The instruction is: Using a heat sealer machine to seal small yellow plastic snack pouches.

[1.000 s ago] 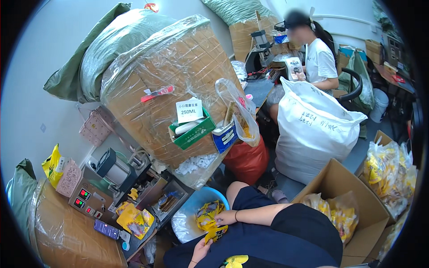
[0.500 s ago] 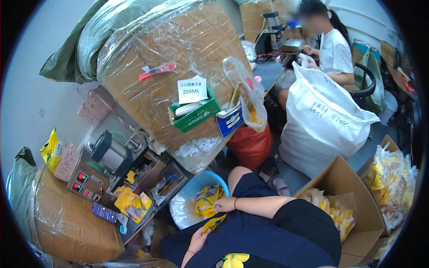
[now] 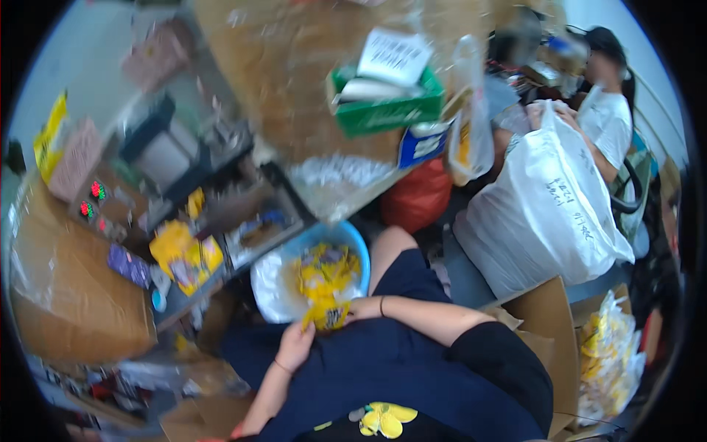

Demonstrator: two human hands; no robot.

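A yellow printed packet (image 3: 328,316) is stretched between my two hands, just above my lap at the near rim of a blue basin (image 3: 364,259). My left hand (image 3: 296,345) pinches its left edge. At the other edge, the closed fingers of my right hand (image 3: 362,309) hold the packet, partly hidden behind it. Several similar yellow packets (image 3: 328,269) lie heaped in the basin, next to a clear plastic liner (image 3: 272,287). Motion blur softens the details.
Left of the basin stands a bench machine (image 3: 166,151) with yellow packets (image 3: 184,254) on its table. Ahead is a large wrapped carton (image 3: 294,81) carrying a green box (image 3: 387,110). A white sack (image 3: 530,206) and a co-worker (image 3: 607,121) are to the right, near an open carton (image 3: 545,317).
My right hand has left the basin's heap and come back to the packet. My left hand has moved forward and left with it. The whole view has shifted and blurred.
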